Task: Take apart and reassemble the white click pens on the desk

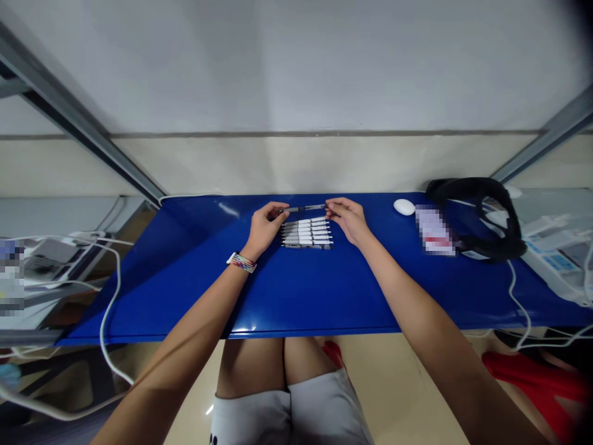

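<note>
A dark pen stretches level between my two hands, just beyond a row of pens on the blue table. My left hand pinches its left end between thumb and fingers. At its right end, the fingertips of my right hand are closed on it. Several white pens lie side by side right below, their tips to the left. Nearest me in that row is a dark pen.
A white mouse-like object, a blurred-out packet and a black headset strap lie to the right. White cables hang over the table's front on both sides. Metal posts frame the table, with a wall behind.
</note>
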`<action>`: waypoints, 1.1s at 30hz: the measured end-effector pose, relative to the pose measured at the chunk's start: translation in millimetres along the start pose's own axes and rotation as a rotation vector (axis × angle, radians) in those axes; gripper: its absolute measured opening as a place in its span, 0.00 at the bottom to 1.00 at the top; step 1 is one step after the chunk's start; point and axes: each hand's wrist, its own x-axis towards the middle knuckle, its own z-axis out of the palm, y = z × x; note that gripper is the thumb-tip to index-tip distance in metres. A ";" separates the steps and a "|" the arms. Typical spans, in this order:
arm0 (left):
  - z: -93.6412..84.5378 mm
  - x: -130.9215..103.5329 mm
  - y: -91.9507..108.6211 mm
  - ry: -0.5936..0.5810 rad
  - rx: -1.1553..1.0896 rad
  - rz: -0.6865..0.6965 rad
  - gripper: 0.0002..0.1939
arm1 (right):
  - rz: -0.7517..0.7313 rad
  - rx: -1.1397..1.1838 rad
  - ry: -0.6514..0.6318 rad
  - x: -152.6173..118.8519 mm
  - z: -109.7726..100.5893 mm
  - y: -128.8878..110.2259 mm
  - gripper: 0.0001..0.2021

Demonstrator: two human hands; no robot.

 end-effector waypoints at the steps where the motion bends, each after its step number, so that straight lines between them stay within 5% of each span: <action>1: -0.1 0.0 -0.7 -0.001 -0.002 0.007 0.13 | -0.004 0.000 -0.003 0.2 -0.1 0.6 0.17; 33: -5.4 4.2 0.5 0.115 -0.089 -0.013 0.12 | -0.052 0.062 0.141 8.6 -2.6 7.9 0.11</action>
